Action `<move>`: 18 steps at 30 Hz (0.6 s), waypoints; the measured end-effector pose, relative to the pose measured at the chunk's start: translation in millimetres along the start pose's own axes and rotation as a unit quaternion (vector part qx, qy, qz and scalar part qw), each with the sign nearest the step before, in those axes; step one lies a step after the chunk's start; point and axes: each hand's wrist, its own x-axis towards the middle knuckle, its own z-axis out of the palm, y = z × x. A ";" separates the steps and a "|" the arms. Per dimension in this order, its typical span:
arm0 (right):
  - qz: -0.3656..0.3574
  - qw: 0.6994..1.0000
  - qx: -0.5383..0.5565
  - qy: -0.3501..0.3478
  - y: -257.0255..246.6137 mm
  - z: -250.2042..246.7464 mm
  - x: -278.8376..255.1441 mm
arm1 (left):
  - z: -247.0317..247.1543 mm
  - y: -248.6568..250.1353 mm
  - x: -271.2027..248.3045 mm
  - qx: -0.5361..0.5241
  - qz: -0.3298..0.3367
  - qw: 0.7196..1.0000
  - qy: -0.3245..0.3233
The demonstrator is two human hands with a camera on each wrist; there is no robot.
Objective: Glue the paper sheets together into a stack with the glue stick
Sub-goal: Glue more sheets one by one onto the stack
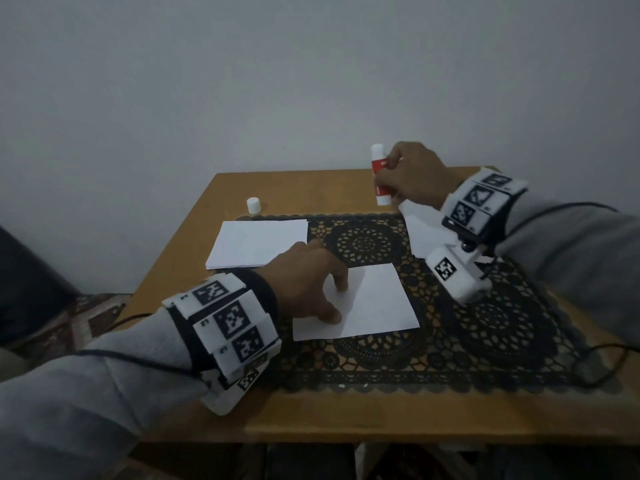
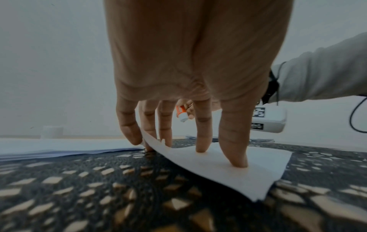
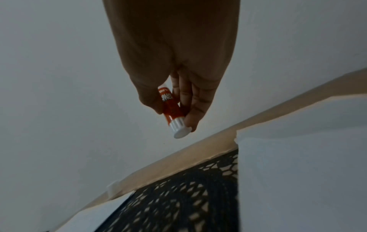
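Your left hand is nearest, fingers straight and spread, tips pressing the single sheet flat onto the black lace mat. From the left wrist view, the sheet's near corner curls up off the mat, and one edge rises against your fingers. Just beyond your left hand lies the paper stack, its right edge at the mat's rim. Bare mat lies between the single sheet and the right-hand pile, which your right wrist partly covers, so you cannot see its full outline. Your right hand is raised over the worktop at its far right, fingers and thumb curled round the glue stick, held roughly upright. Which end carries the glue is hard to tell. Its white cap stands alone near the far edge, behind the stack.
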 end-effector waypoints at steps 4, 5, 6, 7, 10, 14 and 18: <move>0.008 0.999 -0.031 0.010 6.0 13.5 24.6 | -0.2 -0.4 1.0 0.011 0.008 1.000 0.000; 0.007 0.998 -0.058 0.002 7.9 16.3 29.2 | -0.1 -0.8 1.3 0.016 0.012 1.000 0.001; 0.006 0.997 -0.081 -0.004 10.4 19.3 33.8 | 0.0 -1.0 1.7 0.019 0.015 1.000 0.002; 0.008 0.995 -0.097 -0.009 13.1 21.6 37.7 | 0.1 -1.2 2.0 0.021 0.017 1.000 0.001; 0.018 0.991 -0.133 -0.023 20.9 28.1 46.2 | 0.3 -1.7 3.0 0.020 0.020 1.000 0.003; 0.015 0.987 -0.161 -0.017 28.8 32.4 50.5 | 1.5 -2.2 4.1 0.029 0.023 0.999 0.005; 0.014 0.988 -0.155 -0.023 30.8 32.2 48.9 | 2.2 -2.6 4.3 0.021 0.022 1.000 0.004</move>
